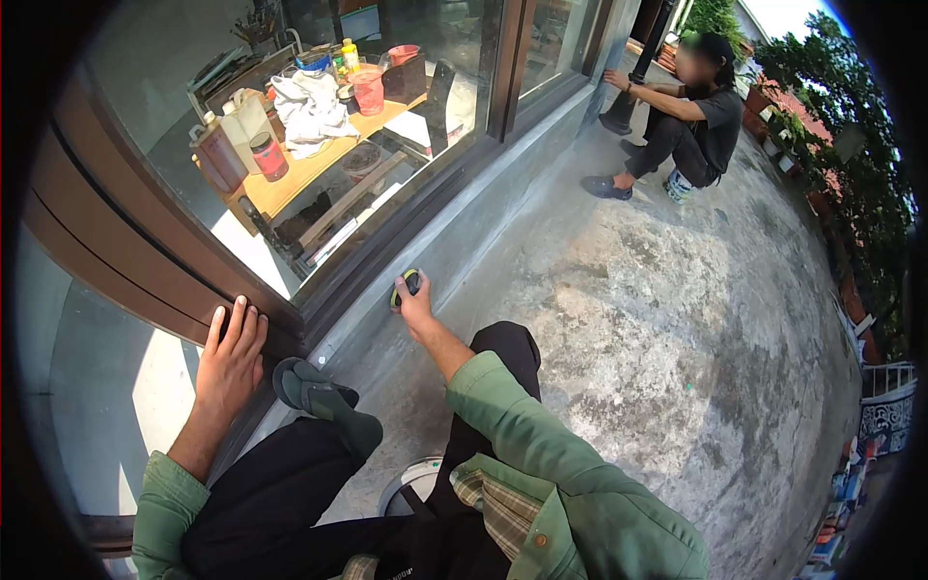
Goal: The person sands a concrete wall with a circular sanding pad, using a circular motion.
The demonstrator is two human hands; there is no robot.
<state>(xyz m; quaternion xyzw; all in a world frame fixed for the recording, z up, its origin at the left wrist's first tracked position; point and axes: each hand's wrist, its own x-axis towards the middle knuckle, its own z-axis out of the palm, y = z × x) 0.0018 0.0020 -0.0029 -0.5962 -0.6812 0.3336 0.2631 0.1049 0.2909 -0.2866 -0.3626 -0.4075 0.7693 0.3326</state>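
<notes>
My right hand point(418, 307) grips a round black hand pad point(411, 281) with a yellow-green edge. The pad is held against the low grey wall point(459, 230) under the window; its working face is hidden. On the brown frame post point(174, 266) to the left, my left hand point(230, 360) rests with its fingers stretched out and holds nothing. Just right of that hand is my sandalled foot point(314, 389), close to the wall's base.
Behind the glass stands a wooden table point(290, 186) with bottles, cups and a white cloth point(311, 111). Another person point(691, 121) squats by the wall at upper right, a hand at the wall. A white bucket point(418, 476) is beneath me. Plants point(851, 155) line the right.
</notes>
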